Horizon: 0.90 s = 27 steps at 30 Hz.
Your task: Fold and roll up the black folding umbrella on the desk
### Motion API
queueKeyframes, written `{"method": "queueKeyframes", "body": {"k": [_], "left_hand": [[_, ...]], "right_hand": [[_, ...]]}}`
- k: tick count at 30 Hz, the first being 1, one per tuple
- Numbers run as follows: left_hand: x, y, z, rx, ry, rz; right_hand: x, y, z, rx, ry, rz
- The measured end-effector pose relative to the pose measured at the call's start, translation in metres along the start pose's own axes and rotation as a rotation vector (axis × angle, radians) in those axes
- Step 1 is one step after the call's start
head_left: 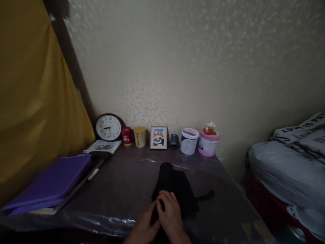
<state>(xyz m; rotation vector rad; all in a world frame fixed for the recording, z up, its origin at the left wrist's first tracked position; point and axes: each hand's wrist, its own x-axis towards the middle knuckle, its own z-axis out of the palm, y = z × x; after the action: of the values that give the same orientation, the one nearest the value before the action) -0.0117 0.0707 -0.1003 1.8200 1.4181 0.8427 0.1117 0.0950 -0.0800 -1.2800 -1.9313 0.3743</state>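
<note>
A black cloth (177, 186), partly rolled or folded, lies on the dark table (122, 189) under a clear plastic sheet. Both my hands rest on its near end. My left hand (144, 227) grips the cloth's left edge with curled fingers. My right hand (170, 213) lies over the cloth with fingers bent and pressed together on the fabric. A thin black strap (207, 195) sticks out from the cloth to the right.
Along the wall stand a round clock (108, 127), a red tin (126, 136), a yellow tin (139, 137), a framed panda picture (158, 138), a white tub (189, 141) and a pink tub (208, 142). A purple folder (50, 183) lies left. Wrapped bedding (286, 169) sits right.
</note>
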Motion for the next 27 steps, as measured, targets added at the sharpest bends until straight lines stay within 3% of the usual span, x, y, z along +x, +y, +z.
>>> {"method": "queueKeyframes", "body": {"k": [6,9,12,17,27], "left_hand": [[0.018,0.002,-0.022,-0.025,0.277,0.004],[0.036,0.015,-0.016,-0.044,0.215,0.123],[0.060,0.022,-0.008,-0.079,0.050,0.193],[0.098,0.008,-0.005,-0.029,-0.071,0.243],[0.138,-0.018,-0.002,0.127,0.068,0.160]], "right_hand": [[-0.010,-0.005,-0.003,-0.024,-0.057,-0.058],[-0.009,-0.006,-0.004,-0.019,-0.069,-0.082],[-0.007,-0.005,-0.004,0.012,-0.055,-0.101],[-0.006,-0.002,-0.001,0.045,-0.042,-0.097],[-0.004,-0.010,-0.007,-0.076,-0.107,-0.091]]}}
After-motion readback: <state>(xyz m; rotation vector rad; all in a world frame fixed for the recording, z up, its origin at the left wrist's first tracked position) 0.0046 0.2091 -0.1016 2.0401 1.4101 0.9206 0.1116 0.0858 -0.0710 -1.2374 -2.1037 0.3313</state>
